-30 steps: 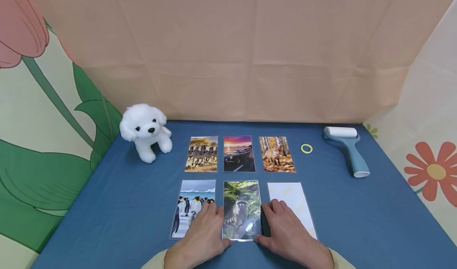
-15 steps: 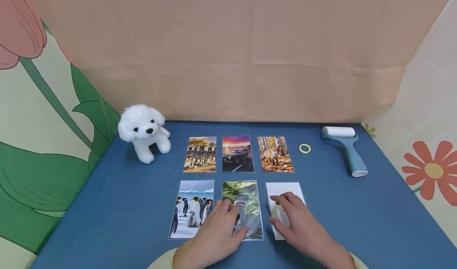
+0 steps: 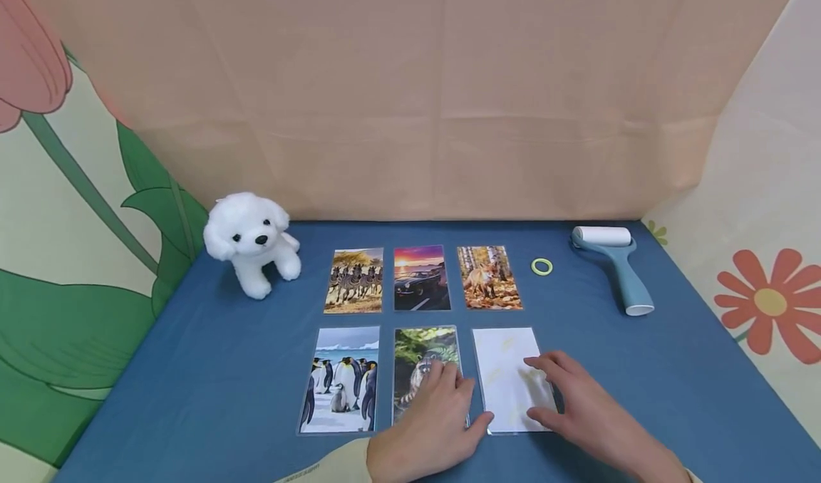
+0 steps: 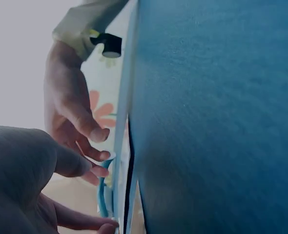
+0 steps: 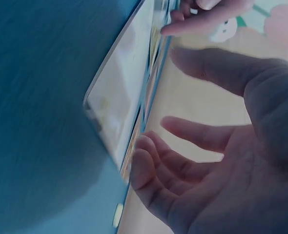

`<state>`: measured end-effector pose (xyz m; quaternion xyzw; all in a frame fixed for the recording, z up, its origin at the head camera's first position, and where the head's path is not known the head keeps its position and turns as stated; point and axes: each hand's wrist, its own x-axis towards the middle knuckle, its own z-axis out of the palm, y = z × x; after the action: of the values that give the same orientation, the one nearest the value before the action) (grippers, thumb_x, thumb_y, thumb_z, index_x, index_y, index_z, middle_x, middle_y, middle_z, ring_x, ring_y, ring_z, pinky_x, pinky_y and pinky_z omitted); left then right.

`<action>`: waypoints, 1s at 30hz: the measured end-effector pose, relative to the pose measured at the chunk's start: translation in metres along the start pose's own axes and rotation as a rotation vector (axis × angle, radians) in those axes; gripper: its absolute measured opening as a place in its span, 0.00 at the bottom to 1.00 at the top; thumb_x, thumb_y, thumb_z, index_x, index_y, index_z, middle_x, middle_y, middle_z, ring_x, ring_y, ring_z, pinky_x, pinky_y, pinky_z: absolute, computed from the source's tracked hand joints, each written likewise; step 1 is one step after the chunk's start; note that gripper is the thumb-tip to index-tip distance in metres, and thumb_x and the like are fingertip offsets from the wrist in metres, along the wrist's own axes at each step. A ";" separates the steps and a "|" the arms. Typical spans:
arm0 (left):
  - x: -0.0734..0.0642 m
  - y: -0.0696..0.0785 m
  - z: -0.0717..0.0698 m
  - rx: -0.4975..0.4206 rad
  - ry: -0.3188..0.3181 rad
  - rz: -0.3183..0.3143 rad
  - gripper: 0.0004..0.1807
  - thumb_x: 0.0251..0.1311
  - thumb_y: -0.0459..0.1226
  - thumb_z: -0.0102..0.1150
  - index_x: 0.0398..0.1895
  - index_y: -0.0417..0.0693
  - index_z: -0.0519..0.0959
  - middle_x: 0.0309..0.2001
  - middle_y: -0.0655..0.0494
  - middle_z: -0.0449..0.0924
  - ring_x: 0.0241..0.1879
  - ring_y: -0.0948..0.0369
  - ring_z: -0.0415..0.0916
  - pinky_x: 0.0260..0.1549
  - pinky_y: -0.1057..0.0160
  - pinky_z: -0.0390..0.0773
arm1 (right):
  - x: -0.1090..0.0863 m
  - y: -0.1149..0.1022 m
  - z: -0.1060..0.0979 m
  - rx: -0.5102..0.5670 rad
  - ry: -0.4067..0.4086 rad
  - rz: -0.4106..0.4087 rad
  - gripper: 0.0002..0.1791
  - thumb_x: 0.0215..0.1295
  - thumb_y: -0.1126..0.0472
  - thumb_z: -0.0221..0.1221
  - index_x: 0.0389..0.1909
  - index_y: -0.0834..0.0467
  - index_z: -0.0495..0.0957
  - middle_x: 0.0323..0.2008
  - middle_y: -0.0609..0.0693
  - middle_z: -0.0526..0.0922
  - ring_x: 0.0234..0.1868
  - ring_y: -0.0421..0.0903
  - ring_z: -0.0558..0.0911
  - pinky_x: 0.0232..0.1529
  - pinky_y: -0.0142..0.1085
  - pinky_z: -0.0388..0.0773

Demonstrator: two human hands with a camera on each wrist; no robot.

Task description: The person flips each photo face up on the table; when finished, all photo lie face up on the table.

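Observation:
My left hand (image 3: 432, 422) is over the lower part of the raccoon picture card (image 3: 410, 348), its thumb reaching toward the left edge of the white card (image 3: 507, 376). That card lies blank side up with faint yellow marks. By its right edge is my right hand (image 3: 586, 404), thumb and fingers spread apart and holding nothing. In the right wrist view a gap shows between the fingers (image 5: 144, 165) and the white card (image 5: 117, 83). Left of the raccoon card lies the penguin card (image 3: 340, 383), fully visible. The left wrist view shows both hands just above the cloth.
A back row holds a zebra card (image 3: 355, 281), a car-at-sunset card (image 3: 421, 278) and a fox card (image 3: 489, 278). Beside them lie a yellow-green ring (image 3: 541, 261) and a lint roller (image 3: 618, 258). A white plush dog (image 3: 250, 241) sits at the back left.
Both hands have shifted right, away from the sides of the raccoon card. The left now covers part of that card, and the right has crossed to the white card's right edge.

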<state>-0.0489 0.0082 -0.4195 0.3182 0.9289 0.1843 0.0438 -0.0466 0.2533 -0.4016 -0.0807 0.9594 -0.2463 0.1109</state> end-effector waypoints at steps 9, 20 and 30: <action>0.009 0.007 0.007 0.041 0.008 -0.054 0.24 0.70 0.55 0.55 0.36 0.42 0.81 0.32 0.53 0.65 0.37 0.57 0.55 0.37 0.59 0.64 | 0.000 0.025 -0.007 0.039 -0.129 0.123 0.47 0.42 0.51 0.81 0.66 0.59 0.73 0.57 0.55 0.72 0.49 0.51 0.76 0.47 0.47 0.81; 0.013 0.008 0.011 0.039 -0.026 -0.063 0.29 0.68 0.56 0.56 0.45 0.35 0.82 0.34 0.50 0.68 0.37 0.55 0.58 0.39 0.58 0.67 | 0.004 0.038 -0.008 0.051 -0.176 0.099 0.51 0.42 0.52 0.81 0.69 0.59 0.70 0.56 0.54 0.69 0.50 0.50 0.75 0.45 0.45 0.79; 0.014 0.010 0.009 0.021 -0.055 -0.054 0.27 0.67 0.57 0.57 0.40 0.39 0.80 0.32 0.53 0.65 0.36 0.57 0.55 0.37 0.61 0.63 | 0.010 0.040 -0.008 0.031 -0.194 0.105 0.53 0.42 0.51 0.81 0.71 0.59 0.69 0.54 0.54 0.68 0.48 0.49 0.74 0.42 0.42 0.78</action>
<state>-0.0520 0.0265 -0.4236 0.2983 0.9375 0.1644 0.0710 -0.0617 0.2891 -0.4163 -0.0519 0.9432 -0.2460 0.2174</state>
